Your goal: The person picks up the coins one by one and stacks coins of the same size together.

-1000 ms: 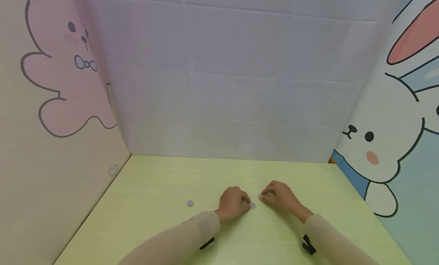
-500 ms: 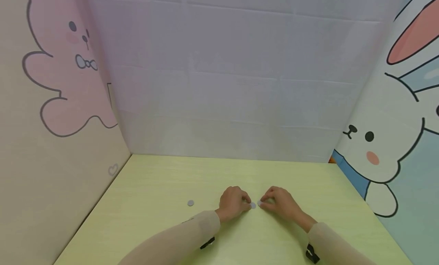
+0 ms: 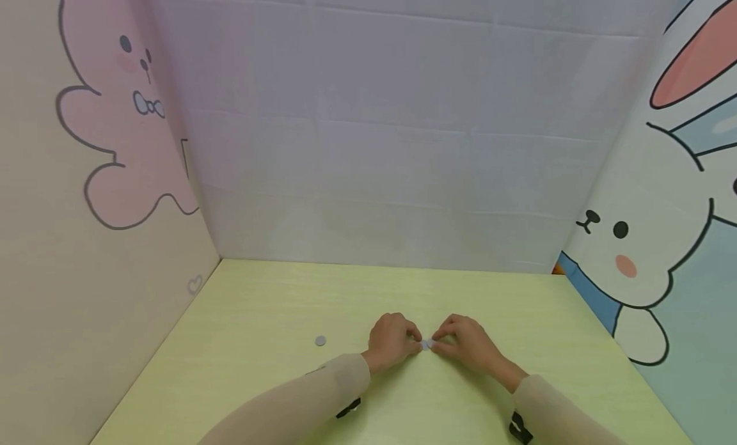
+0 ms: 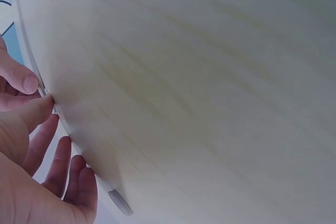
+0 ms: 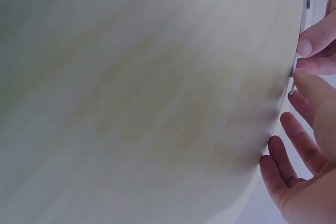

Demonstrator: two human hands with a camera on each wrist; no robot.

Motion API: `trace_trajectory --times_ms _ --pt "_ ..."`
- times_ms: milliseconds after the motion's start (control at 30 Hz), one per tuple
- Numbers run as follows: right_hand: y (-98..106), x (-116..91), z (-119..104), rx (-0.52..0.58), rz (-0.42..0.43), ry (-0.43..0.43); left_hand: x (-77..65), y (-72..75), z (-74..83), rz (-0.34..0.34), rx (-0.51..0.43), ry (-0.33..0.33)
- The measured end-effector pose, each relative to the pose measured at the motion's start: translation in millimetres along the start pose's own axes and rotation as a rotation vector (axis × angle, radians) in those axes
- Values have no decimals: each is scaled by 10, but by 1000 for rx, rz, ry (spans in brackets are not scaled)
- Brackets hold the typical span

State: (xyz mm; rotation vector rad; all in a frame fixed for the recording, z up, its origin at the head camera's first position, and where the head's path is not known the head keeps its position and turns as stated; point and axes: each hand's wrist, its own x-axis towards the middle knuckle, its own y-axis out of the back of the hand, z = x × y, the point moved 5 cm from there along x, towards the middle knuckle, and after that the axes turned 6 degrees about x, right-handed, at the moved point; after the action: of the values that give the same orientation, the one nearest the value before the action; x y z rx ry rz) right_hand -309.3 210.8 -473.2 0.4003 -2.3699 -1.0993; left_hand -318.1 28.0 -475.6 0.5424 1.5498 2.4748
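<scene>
My left hand (image 3: pixel 393 337) rests on the table, thumb and forefinger pinching the edge of a small, flat grey disc (image 3: pixel 425 345). Opposite it, my right hand (image 3: pixel 469 343) pinches a second small grey disc (image 3: pixel 432 344) between thumb and forefinger. The two discs meet edge to edge or overlap slightly in the head view. Fingertips of both hands nearly touch in the wrist views. From the right wrist, a thin pale disc edge (image 5: pixel 292 85) shows at the right fingertips. Another grey disc (image 3: pixel 320 341) lies flat, left of my left hand.
The pale yellow table (image 3: pixel 276 304) meets a whitish back wall (image 3: pixel 368 176). Side walls with a pink cartoon animal (image 3: pixel 123 144) and a white rabbit (image 3: pixel 645 240) flank it. Dark straps (image 3: pixel 521 428) show under the sleeves.
My right hand has come slightly nearer and leftward, bringing its disc up against the one at my left fingertips. The left hand has stayed in place.
</scene>
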Motion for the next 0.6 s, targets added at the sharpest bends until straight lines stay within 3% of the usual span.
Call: trace_trajectory --times_ms 600 --pt "-89 85 -57 38 -9 3 5 -1 -4 -12 -10 -1"
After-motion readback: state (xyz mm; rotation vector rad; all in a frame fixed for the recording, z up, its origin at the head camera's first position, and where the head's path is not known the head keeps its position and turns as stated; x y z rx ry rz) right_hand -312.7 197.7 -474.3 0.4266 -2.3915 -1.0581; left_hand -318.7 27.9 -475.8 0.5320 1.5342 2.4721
